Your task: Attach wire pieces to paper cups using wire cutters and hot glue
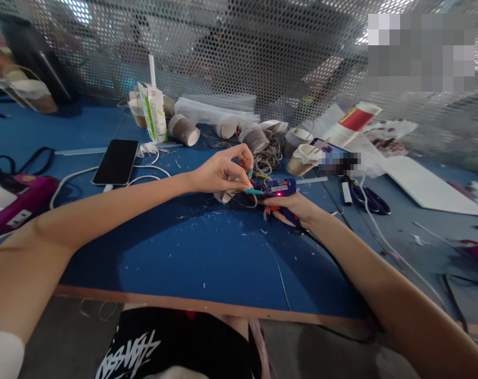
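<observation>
My right hand point(288, 207) grips a blue glue gun point(280, 188) with a lit red lamp, its nozzle pointing left over the blue table point(191, 252). My left hand point(223, 171) hovers just left of the nozzle, fingers pinched around a small whitish piece point(226, 195) that I cannot make out clearly. The two hands nearly touch at the gun's tip. A black cord point(326, 252) runs from the gun back along my right forearm.
A black phone point(116, 161) lies left of my hands, a purple glue gun point(20, 202) at the far left. Behind stand a carton point(154, 111), paper cups point(183, 130), twine point(268, 152), scissors point(367, 197) and a perforated metal screen point(239, 52).
</observation>
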`<state>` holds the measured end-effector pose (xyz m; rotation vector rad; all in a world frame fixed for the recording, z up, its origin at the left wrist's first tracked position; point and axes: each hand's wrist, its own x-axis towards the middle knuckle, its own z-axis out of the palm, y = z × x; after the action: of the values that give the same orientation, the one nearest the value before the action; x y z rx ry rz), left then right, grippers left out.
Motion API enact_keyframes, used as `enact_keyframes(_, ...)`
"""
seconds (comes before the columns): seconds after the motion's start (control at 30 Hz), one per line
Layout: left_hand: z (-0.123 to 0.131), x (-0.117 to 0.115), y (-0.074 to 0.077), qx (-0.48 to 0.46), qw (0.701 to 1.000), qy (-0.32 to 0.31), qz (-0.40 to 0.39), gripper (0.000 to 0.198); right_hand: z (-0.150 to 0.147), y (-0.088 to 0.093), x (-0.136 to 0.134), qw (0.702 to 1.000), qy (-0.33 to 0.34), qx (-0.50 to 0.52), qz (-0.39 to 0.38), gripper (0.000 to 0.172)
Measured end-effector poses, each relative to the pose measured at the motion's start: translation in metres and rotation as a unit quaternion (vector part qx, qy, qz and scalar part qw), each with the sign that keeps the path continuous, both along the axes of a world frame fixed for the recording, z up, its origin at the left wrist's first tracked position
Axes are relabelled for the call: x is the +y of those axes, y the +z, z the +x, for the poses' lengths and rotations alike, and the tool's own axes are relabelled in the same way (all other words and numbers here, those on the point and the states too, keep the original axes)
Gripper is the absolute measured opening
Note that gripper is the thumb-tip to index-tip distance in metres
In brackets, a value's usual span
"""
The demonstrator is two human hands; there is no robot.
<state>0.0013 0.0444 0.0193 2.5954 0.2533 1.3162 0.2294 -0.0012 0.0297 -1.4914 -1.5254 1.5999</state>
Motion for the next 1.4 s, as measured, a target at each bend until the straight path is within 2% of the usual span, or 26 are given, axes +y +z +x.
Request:
enact_keyframes(0.2,0.0005,0.0006,0.0004,0.006,1.0,-0.006,-0.004,0.022,-0.0039,-0.0026,-0.0019,0.999,0.008,-0.013,0.029,0.022)
enact_keyframes(0.6,0.0015,-0.0018,0.0011,0.023,0.999,0.017,-0.021,0.022,-0.0093,-0.003,-0.005,0.997,-0.039,-0.048,0.041,0.016)
enact_keyframes(0.83,0.002,0.0001,0.0005,0.006,1.0,0.003,-0.016,0.021,-0.0084,-0.0043,-0.005,0.997,-0.03,-0.053,0.05,0.02)
enact_keyframes(1.0,0.0013,-0.0013,0.0018,0.013,1.0,0.002,-0.016,0.018,-0.0077,-0.0055,-0.0036,0.996,-0.047,-0.059,0.043,0.022)
enact_keyframes(1.2,0.0009,-0.0025,0.0025,0.024,0.999,0.009,-0.031,0.023,-0.0053,-0.0065,-0.0025,0.997,-0.048,-0.061,0.029,0.021)
enact_keyframes(1.4,0.001,-0.0028,0.0025,0.019,1.0,0.005,-0.025,0.023,-0.0068,-0.0056,-0.0041,0.995,-0.047,-0.062,0.061,0.021)
